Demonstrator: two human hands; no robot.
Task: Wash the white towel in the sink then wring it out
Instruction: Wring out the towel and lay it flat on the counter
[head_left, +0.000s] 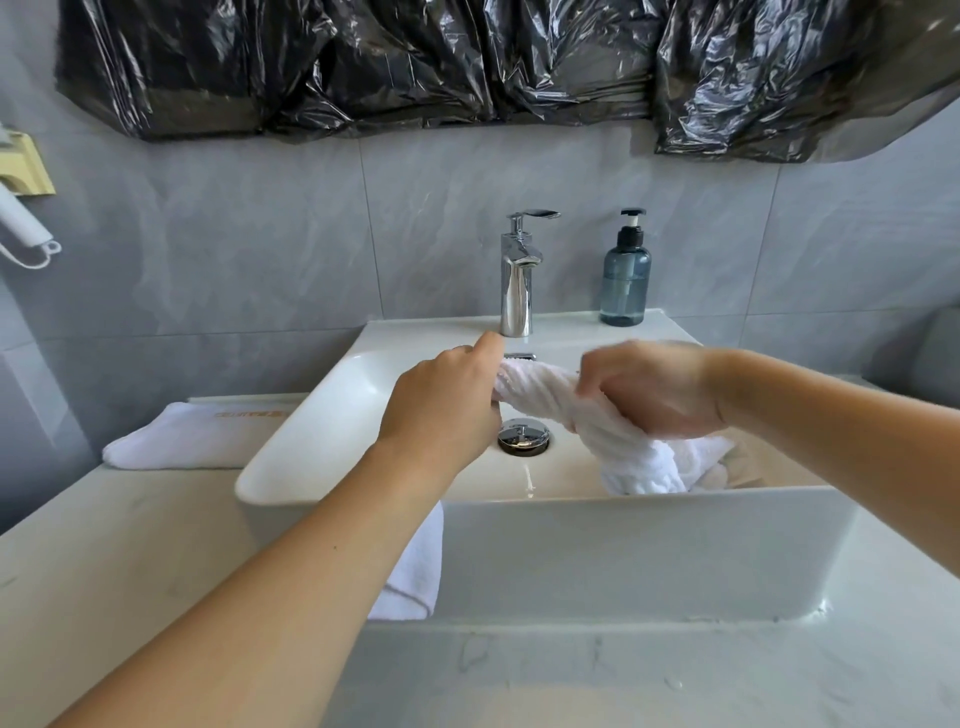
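The white towel (545, 397) is twisted into a rope above the sink (332, 441), its loose end bunched in the basin. The left hand (447, 410) and right hand (649, 389) each grip an end tightly. A drain plug (523, 436) sits below, and the tap (517, 275) behind.

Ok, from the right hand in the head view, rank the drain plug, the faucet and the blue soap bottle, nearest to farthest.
Measured from the right hand, which has its grip on the twisted white towel:
1. Drain plug, just left of it, in the basin.
2. Faucet, behind it, at the sink's back edge.
3. Blue soap bottle, farthest back, right of the faucet.
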